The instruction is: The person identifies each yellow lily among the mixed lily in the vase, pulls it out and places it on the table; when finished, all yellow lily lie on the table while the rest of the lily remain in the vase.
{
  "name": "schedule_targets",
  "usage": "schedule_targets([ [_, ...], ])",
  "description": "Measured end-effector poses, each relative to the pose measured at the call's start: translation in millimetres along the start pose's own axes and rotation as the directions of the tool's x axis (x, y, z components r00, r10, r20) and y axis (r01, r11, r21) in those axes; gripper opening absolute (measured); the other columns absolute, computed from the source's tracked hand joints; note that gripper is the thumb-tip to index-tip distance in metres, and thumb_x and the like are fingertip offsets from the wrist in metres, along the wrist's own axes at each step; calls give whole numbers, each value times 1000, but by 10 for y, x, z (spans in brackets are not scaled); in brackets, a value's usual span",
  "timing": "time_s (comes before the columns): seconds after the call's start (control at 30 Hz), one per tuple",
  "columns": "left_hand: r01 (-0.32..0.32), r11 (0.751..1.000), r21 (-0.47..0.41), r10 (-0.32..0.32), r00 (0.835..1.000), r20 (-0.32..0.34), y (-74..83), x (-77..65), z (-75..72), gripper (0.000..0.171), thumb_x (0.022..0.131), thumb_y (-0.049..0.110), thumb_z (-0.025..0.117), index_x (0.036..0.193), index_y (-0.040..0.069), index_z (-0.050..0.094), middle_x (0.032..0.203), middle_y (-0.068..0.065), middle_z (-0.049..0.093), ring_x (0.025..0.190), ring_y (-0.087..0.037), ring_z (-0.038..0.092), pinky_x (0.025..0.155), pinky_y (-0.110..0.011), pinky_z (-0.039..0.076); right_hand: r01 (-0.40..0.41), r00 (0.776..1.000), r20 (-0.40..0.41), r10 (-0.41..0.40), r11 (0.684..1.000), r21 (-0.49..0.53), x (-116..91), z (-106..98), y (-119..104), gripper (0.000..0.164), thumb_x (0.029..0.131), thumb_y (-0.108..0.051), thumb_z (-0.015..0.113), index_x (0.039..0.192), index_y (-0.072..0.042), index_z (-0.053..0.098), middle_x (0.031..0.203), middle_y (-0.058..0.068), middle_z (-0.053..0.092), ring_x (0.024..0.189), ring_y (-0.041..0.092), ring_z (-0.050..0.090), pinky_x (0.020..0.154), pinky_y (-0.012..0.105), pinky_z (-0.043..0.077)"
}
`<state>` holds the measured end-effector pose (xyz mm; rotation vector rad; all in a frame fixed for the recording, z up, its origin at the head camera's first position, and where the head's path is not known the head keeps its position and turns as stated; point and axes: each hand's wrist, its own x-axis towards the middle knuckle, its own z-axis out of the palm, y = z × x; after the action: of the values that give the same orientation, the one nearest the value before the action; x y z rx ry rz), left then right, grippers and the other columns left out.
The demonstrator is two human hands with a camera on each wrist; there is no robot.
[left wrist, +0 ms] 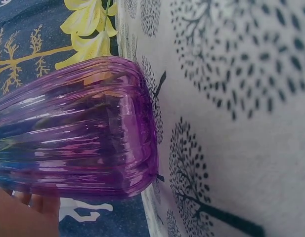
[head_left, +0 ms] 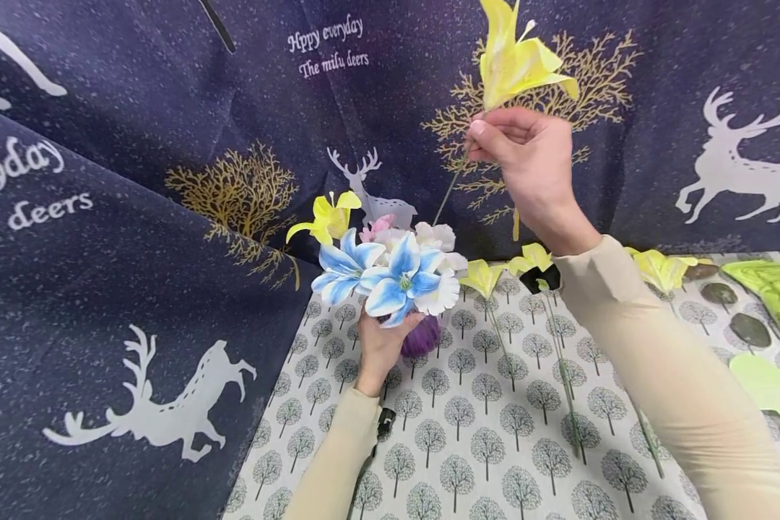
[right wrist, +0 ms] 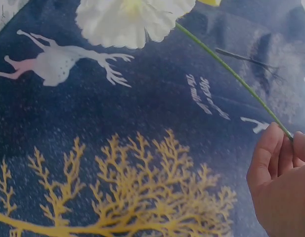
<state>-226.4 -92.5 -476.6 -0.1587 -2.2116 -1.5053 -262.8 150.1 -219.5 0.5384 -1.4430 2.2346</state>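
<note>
My left hand grips the ribbed purple vase below its flowers. In the left wrist view, the vase's base is close to the patterned cloth. Blue-and-white lilies, white blooms, a pink flower and a yellow lily crowd the vase's mouth, hiding it. Higher up on the right, my right hand pinches the stem of another yellow lily just under its bloom. That green stem slants down, its lower end hidden behind the white blooms.
More yellow lilies with long stems lie on the tree-print tablecloth, right of the vase. Dark stone-like pieces and bright green items are at the far right. A dark blue deer-print curtain hangs behind.
</note>
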Motion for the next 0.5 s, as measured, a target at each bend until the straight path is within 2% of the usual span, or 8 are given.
schedule_targets([
  [0.17,9,1000,1,-9,1000,11,8,-4,-7,80,68,35,93,138,21,56,131,-5,64,124,-24,62,110,-44,50,40,999,-12,-39,998,52,9,-78,-88,5,86,9,72,85,5,74,76,11,76,65,20,72,68,29,65],
  [0.27,10,1000,9,-10,1000,13,15,-10,-9,81,68,37,93,138,20,56,130,-6,64,123,-25,62,111,-45,49,32,999,-9,-32,999,33,8,-109,-93,4,85,9,73,86,6,74,78,12,76,66,20,73,68,29,65],
  [0.5,32,999,24,-33,999,8,29,-24,0,82,69,37,93,139,15,55,131,-6,63,126,-27,60,113,-45,48,-76,997,13,77,996,-57,-32,-115,143,12,82,7,77,93,9,72,83,7,77,66,17,73,69,28,64],
])
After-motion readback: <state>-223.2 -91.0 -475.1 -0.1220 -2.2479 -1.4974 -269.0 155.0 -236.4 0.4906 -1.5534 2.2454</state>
